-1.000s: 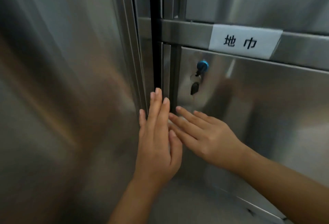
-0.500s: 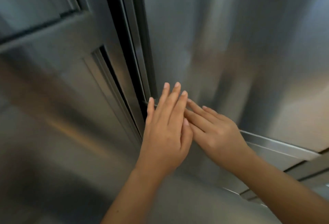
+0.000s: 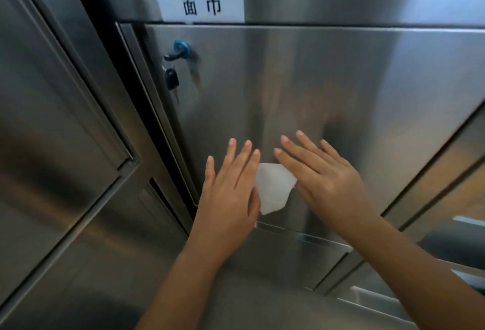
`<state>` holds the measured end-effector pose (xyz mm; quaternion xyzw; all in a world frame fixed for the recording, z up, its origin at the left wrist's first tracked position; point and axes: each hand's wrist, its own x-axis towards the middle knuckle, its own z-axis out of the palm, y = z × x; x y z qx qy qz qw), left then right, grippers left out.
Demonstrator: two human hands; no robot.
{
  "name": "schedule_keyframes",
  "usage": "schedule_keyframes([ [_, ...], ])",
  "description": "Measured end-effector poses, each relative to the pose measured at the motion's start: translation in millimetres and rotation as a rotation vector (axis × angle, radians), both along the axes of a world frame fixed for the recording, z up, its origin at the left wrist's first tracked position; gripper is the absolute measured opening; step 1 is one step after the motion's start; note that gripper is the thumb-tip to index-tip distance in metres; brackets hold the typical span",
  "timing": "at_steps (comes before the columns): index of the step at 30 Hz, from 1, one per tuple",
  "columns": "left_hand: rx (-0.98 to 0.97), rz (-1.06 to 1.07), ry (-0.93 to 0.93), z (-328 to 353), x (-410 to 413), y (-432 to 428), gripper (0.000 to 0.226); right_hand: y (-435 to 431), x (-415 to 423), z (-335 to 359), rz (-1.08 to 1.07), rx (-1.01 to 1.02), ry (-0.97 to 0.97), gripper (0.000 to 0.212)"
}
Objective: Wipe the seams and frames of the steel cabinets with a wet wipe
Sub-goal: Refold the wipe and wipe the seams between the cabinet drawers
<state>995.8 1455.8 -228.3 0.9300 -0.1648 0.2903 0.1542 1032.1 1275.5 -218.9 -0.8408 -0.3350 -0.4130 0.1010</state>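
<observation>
A white wet wipe (image 3: 273,188) lies flat against the steel cabinet door (image 3: 328,88), low on its panel. My left hand (image 3: 231,193) rests on the wipe's left edge with fingers straight and spread. My right hand (image 3: 317,175) presses the wipe's right part with straight fingers. Both palms lie against the door. The vertical seam (image 3: 160,130) between this door and the frame runs just left of my left hand. The door's bottom edge seam (image 3: 301,235) sits right below the wipe.
A blue lock (image 3: 182,47) with a dangling black key (image 3: 171,81) sits at the door's upper left. A white paper label (image 3: 200,1) is stuck on the frame bar above. Another steel cabinet panel (image 3: 52,119) stands at the left.
My hands have moved from the vertical seam onto the flat door panel and spread apart. The wipe, hidden under them before, now shows between them. The view has shifted to a labelled door.
</observation>
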Motion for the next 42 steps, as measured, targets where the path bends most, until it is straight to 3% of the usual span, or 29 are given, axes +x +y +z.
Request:
schedule_keyframes([
  [6, -0.024, -0.117, 0.052, 29.0, -7.3, -10.5, 0.058, -22.9, -23.3, 42.3, 0.020, 0.151, 0.250, 0.040],
  [10, -0.155, -0.263, 0.141, 48.8, -15.7, -20.8, 0.066, -39.3, -40.9, 64.8, 0.080, 0.264, 0.479, 0.041],
  [13, -0.297, -0.371, 0.176, 63.0, -21.1, -29.7, 0.056, -50.7, -56.8, 82.5, 0.136, 0.419, 0.760, 0.042],
  [16, -0.372, -0.465, 0.187, 73.6, -26.7, -40.6, 0.047, -60.6, -69.2, 87.4, 0.146, 0.522, 0.888, 0.044],
  [21, -0.635, -0.436, 0.346, 91.6, -36.6, -61.5, 0.028, -71.7, -86.1, 90.9, 0.095, 0.650, 0.924, 0.049],
  [23, -0.764, -0.408, 0.468, 99.9, -37.8, -67.8, 0.032, -75.2, -94.1, 92.9, 0.064, 0.690, 0.918, 0.061],
  [28, -0.840, -0.434, 0.544, 119.8, -39.3, -81.2, 0.028, -79.0, -106.3, 87.3, -0.052, 0.415, 0.912, 0.108],
  [31, -0.858, -0.412, 0.597, 124.5, -39.3, -85.7, 0.027, -77.4, -104.4, 84.1, -0.165, 0.375, 0.837, 0.117],
  [35, -0.901, -0.365, 0.691, 127.2, -36.6, -91.9, 0.023, -81.1, -100.2, 80.7, -0.132, 0.496, 0.757, 0.100],
  [39, -0.932, -0.358, 0.797, 130.0, -34.7, -99.2, 0.026, -92.5, -100.1, 87.9, 0.059, 0.765, 0.680, 0.059],
  [42, -0.981, -0.406, 0.860, 130.8, -32.6, -106.6, 0.024, -98.0, -102.1, 100.8, 0.126, 0.907, 0.725, 0.033],
])
